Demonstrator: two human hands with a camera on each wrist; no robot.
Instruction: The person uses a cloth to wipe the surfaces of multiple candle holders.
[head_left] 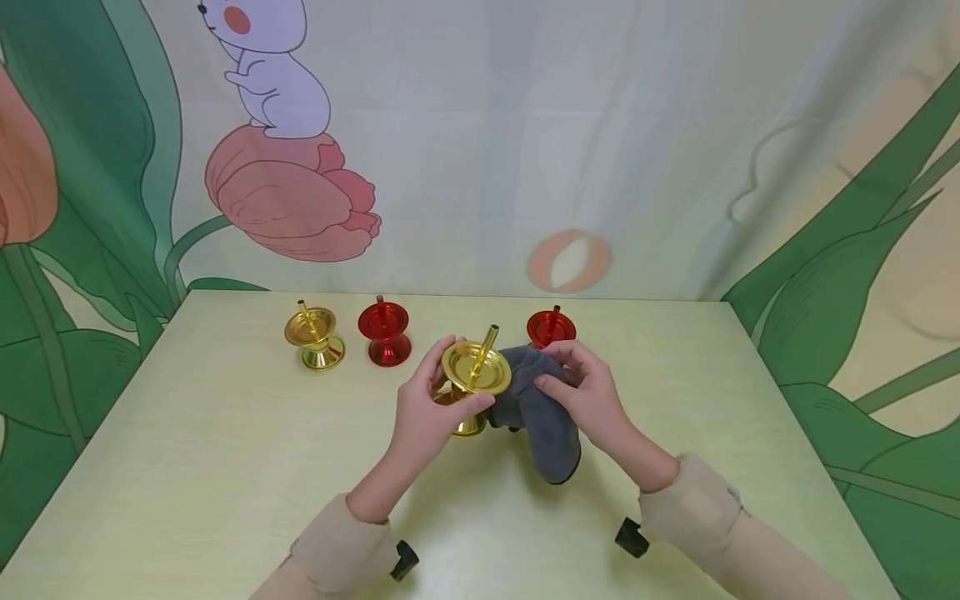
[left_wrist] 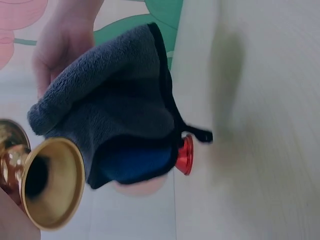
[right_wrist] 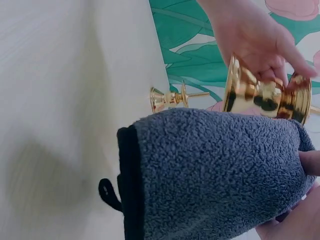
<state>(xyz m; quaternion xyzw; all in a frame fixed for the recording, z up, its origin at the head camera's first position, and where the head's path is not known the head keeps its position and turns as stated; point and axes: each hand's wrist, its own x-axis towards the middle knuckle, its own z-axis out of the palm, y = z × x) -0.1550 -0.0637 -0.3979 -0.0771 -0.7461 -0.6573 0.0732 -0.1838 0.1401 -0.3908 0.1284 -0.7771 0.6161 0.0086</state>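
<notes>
My left hand grips a gold candle holder by its upper part, holding it upright above the table. A thin gold tube rises from its dish. In my right hand a grey towel with black edging is pinched between thumb and fingers, and its lower part hangs down. In the head view the towel lies against the right side of the holder. The right wrist view shows the towel in front of part of the holder. A black hanging loop sticks out from the towel's edge.
Toward the back left of the pale table stand another gold candle holder and a red one. A second red holder stands behind my right hand, partly hidden. A printed curtain hangs behind the table.
</notes>
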